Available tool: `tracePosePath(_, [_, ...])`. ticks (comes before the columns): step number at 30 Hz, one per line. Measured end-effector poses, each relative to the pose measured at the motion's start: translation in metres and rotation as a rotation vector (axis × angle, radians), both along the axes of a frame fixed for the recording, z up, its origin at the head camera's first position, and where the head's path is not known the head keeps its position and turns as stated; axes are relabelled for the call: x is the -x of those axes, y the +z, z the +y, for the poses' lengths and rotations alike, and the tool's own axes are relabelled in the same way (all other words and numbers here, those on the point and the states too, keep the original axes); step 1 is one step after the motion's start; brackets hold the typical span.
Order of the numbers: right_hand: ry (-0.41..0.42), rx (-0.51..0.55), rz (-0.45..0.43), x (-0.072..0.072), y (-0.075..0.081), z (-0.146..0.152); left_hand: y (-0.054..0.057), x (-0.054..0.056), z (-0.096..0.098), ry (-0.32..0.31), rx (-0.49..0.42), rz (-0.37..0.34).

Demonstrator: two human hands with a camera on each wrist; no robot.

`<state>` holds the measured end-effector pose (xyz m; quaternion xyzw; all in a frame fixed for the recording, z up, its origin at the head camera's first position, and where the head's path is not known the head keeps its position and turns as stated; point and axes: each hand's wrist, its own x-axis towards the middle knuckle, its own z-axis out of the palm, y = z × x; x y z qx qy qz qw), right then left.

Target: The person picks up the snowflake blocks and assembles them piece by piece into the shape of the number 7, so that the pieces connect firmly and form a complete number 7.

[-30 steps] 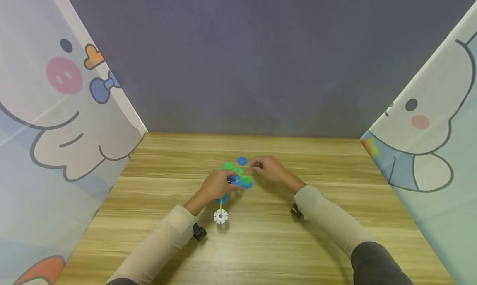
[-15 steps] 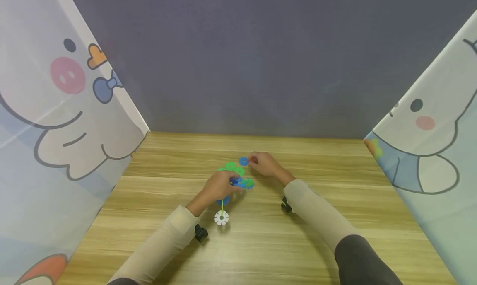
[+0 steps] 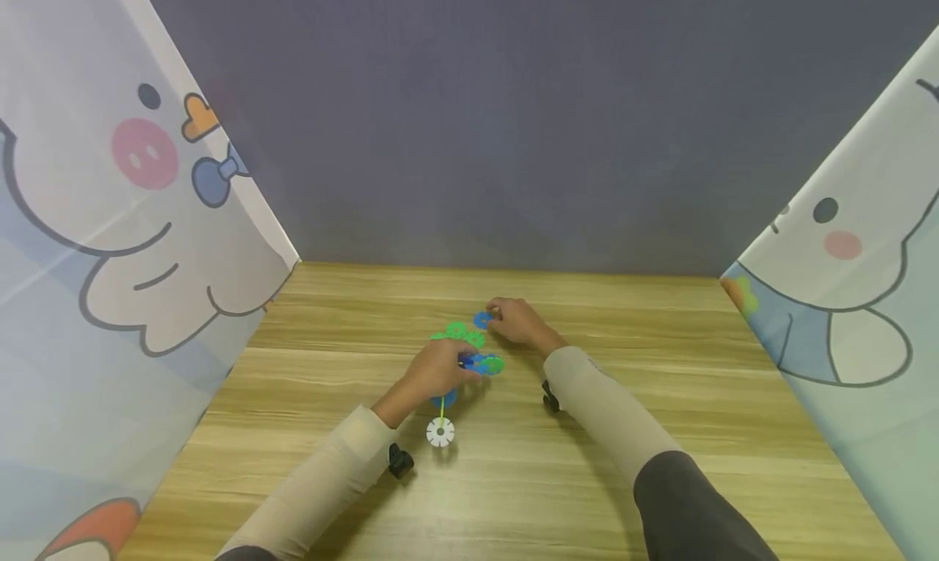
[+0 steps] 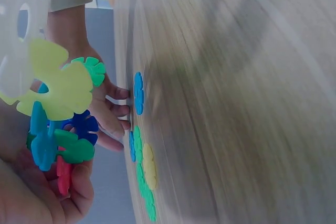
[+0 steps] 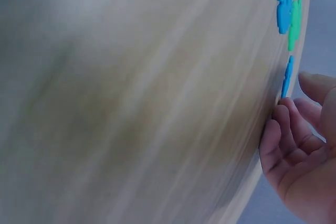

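Note:
My left hand (image 3: 433, 373) holds a joined cluster of notched plastic discs. In the left wrist view its fingers pinch near a red disc (image 4: 64, 174), with green and blue discs beside it and a pale yellow disc (image 4: 55, 77) closer to the camera. A white disc (image 3: 440, 432) hangs at the cluster's near end in the head view. My right hand (image 3: 517, 320) is low at the tabletop, fingers loosely bent. Its fingertips are right at the edge of a loose blue disc (image 3: 482, 320); in the right wrist view the thumb stands apart from that blue disc (image 5: 287, 77).
Loose green discs (image 3: 456, 330) lie on the wooden table (image 3: 623, 479) between the hands. The left wrist view also shows a yellow disc (image 4: 149, 165) lying there. A dark grey panel (image 3: 469, 137) rises at the back, and cartoon-printed sheets (image 3: 183, 259) flank both sides.
My right hand has moved left to the loose blue disc. The left hand keeps its grip on the disc cluster, and the head view has shifted slightly.

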<state>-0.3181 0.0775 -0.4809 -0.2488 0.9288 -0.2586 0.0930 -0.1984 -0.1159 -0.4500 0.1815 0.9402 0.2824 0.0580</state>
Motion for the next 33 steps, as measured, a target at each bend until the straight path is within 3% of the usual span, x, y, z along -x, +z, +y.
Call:
tracePosePath(9, [-0.010, -0.096, 0.010, 0.0030, -0.0042, -0.0059, 0.0000, -0.0005, 0.0005, 0.018, 0.000, -0.032])
tracePosePath(19, [-0.032, -0.130, 0.017, 0.0044, -0.0057, -0.0084, -0.0009, -0.0001, -0.0005, -0.021, 0.001, -0.012])
tracePosePath(33, [-0.082, -0.025, -0.015, 0.0015, -0.0075, -0.0013, -0.0006, -0.0014, -0.0005, 0.009, 0.014, -0.037])
